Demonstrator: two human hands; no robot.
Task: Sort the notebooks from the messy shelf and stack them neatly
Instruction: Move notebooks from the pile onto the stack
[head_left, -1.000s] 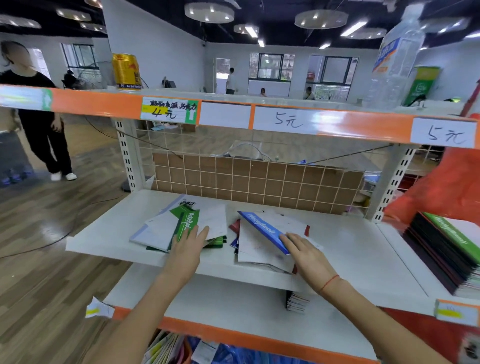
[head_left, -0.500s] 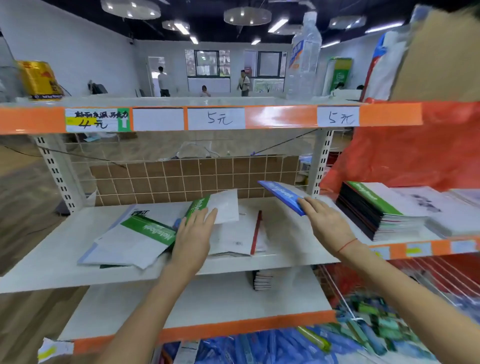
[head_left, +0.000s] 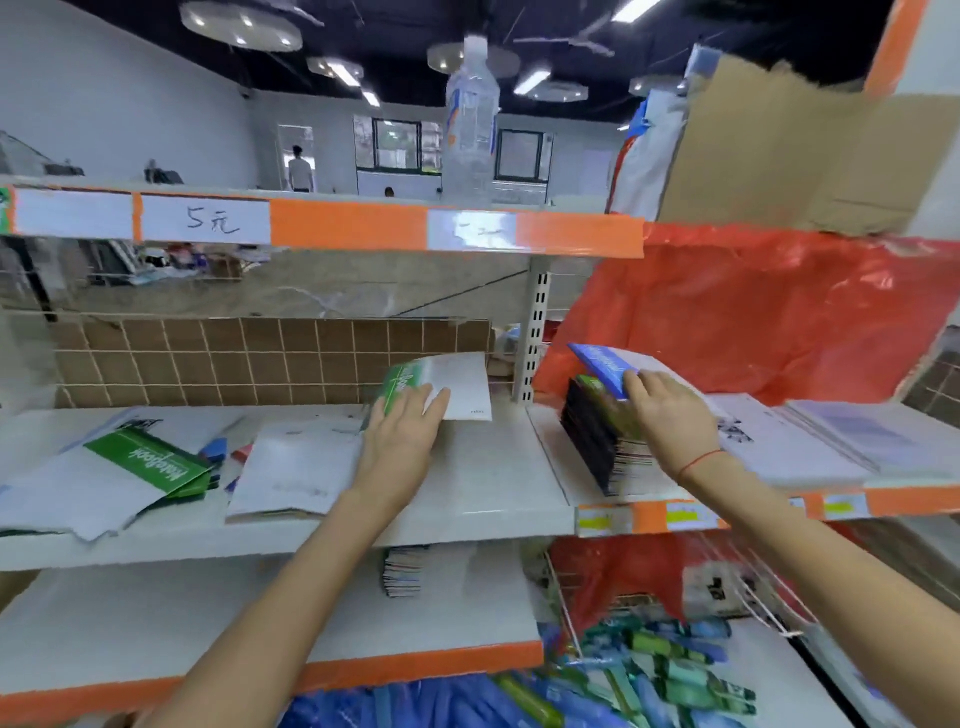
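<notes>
Over the stack (head_left: 605, 441) now, blue notebook (head_left: 602, 366).

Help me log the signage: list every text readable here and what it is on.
"5元": handwritten white price tag on the top shelf edge.
"NoteBook": green notebook lying on the messy shelf.
Blurred beyond reading: the next price tag, blue notebook in the right hand, green-banded notebook under the left hand, bottle label.

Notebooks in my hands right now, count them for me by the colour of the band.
green notebook: 1, held in the left hand
blue notebook: 1, pinched in the right hand
Total: 2
</notes>
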